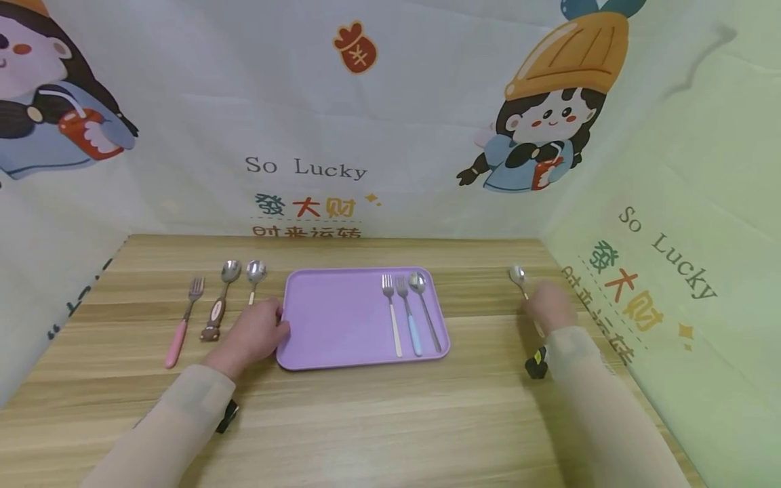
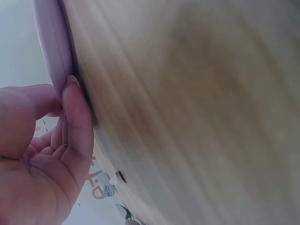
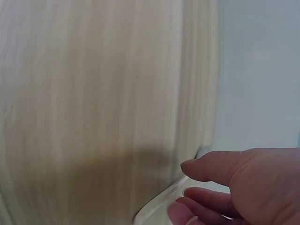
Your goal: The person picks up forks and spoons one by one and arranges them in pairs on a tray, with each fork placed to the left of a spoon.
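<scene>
My left hand (image 1: 259, 331) is at the left rim of a purple tray (image 1: 335, 318); in the left wrist view its thumb and fingers (image 2: 77, 110) pinch the tray's edge (image 2: 54, 42). On the tray's right side lie a white-handled fork (image 1: 393, 318), a blue-handled fork (image 1: 410, 318) and a metal spoon (image 1: 427, 312), side by side. Far to the right, my right hand (image 1: 551, 308) holds a spoon (image 1: 517, 274) by its pale handle (image 3: 157, 204), between thumb and fingers. The hand hides the middle of that handle in the head view.
Left of the tray lie a pink-handled fork (image 1: 183, 325), a spoon with a brown bear-shaped handle (image 1: 215, 315) and another spoon (image 1: 256, 271), its handle partly behind my left hand. A printed cloth (image 1: 415, 135) hangs along the back and sides of the wooden table (image 1: 378, 427).
</scene>
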{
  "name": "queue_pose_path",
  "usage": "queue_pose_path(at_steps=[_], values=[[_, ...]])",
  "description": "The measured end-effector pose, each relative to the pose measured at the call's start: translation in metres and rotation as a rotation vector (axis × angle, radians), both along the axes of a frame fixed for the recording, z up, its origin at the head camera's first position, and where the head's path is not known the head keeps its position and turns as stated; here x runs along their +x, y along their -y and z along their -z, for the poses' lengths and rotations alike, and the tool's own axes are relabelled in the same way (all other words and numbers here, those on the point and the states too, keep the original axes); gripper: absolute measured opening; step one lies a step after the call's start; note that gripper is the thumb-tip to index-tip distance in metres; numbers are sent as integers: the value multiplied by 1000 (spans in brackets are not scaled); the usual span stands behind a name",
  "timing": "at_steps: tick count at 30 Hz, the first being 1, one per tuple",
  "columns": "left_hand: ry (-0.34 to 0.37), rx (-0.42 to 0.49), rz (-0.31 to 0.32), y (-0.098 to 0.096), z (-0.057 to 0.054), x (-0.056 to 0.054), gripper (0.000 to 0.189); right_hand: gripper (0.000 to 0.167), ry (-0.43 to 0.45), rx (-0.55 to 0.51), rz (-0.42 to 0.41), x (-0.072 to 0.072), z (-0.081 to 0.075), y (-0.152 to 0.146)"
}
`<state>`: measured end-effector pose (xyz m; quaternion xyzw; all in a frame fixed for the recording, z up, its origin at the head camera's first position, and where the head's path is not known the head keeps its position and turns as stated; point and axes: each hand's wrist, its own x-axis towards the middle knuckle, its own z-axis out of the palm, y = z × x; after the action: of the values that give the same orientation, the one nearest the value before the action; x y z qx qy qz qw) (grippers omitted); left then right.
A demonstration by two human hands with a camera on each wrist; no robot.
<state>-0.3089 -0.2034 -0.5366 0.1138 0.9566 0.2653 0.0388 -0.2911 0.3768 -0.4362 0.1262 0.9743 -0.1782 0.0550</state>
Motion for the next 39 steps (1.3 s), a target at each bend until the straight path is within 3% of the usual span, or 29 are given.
queue_pose_path(at_steps=[7, 13, 20, 24, 29, 39], values=[[26, 3, -8, -4, -6, 2, 15, 33, 60, 1, 81, -11, 17, -18], [12, 5, -7, -4, -6, 1, 15, 33, 49, 53, 62, -30, 36, -37], [-48, -1, 6, -1, 0, -1, 13, 27, 53, 90, 49, 5, -8, 7], [-52, -3, 7, 0, 2, -2, 14, 29, 40, 132, 38, 16, -18, 20], [-47, -7, 5, 1, 3, -3, 14, 27, 34, 115, 26, 17, -15, 21], [-34, -2, 2, 2, 4, -4, 14, 24, 13, -18, 41, 11, -4, 10]])
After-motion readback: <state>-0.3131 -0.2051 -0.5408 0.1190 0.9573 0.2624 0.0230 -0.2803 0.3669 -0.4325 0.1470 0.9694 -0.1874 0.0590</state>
